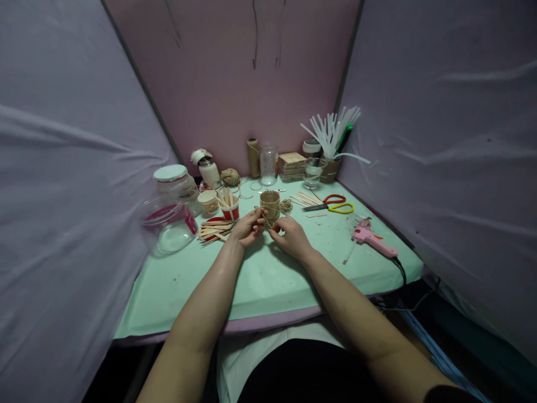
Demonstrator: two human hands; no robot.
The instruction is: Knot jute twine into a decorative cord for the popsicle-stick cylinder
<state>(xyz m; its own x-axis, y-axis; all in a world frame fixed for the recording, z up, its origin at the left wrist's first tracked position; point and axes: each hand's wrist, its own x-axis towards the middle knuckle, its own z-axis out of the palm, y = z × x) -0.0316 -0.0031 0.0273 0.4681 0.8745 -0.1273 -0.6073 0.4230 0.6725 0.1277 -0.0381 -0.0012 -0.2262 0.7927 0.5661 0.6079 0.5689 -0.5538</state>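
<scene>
While the left hand (250, 226) pinches the twine (264, 215) between closed fingertips and the right hand (290, 237) looks closed on it nearer the body, the brown cup (274, 209) stands just beyond the grip. Even, gentle tension between both pinches should keep the cup upright, with slack left toward the twine ball (286, 206) beyond the right hand.

Twine (265, 217) too thin to trace, brown cup (271, 201) partly hidden by left hand (248, 228), left forearm (197, 313) cut by bottom edge.
</scene>
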